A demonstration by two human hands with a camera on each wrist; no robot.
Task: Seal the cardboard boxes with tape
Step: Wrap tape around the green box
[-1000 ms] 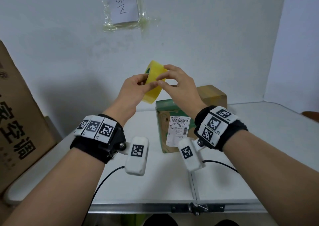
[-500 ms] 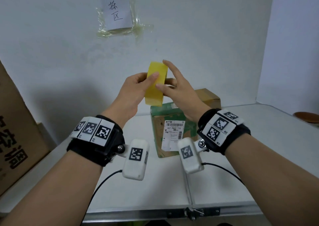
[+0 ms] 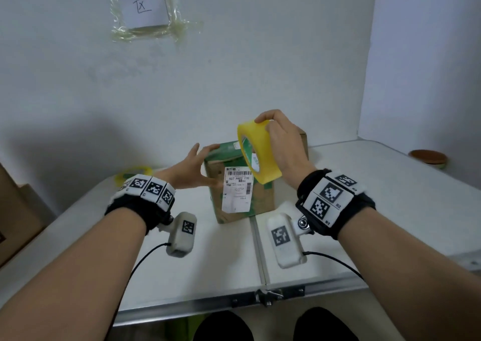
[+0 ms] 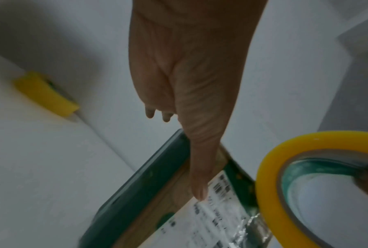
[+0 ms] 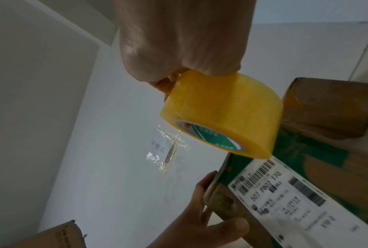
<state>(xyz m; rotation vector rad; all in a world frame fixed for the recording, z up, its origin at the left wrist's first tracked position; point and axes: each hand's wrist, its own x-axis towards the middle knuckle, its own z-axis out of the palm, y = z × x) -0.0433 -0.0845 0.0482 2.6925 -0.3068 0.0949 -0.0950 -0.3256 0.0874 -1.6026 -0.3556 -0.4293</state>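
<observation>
My right hand (image 3: 279,142) grips a yellow tape roll (image 3: 260,155) in the air, just above and in front of a green-and-brown cardboard box (image 3: 261,201) with a white shipping label (image 3: 238,189). The right wrist view shows fingers curled over the tape roll (image 5: 221,114), one reaching into its core. My left hand (image 3: 197,166) is spread at the box's upper left corner, thumb straight on the front face and fingers along the left side. In the left wrist view the thumb lies over the box (image 4: 146,184), with the tape roll (image 4: 306,144) at the right.
A second brown box (image 3: 303,140) stands right behind the first. Another yellow tape roll (image 3: 134,171) lies at the back left of the white table (image 3: 208,262). A large carton (image 3: 15,210) leans at the left, and a brown dish (image 3: 428,158) sits far right.
Both hands held the tape roll up in front of the wall. Now the right hand alone has it, lower and to the right, and the left hand has dropped to the box.
</observation>
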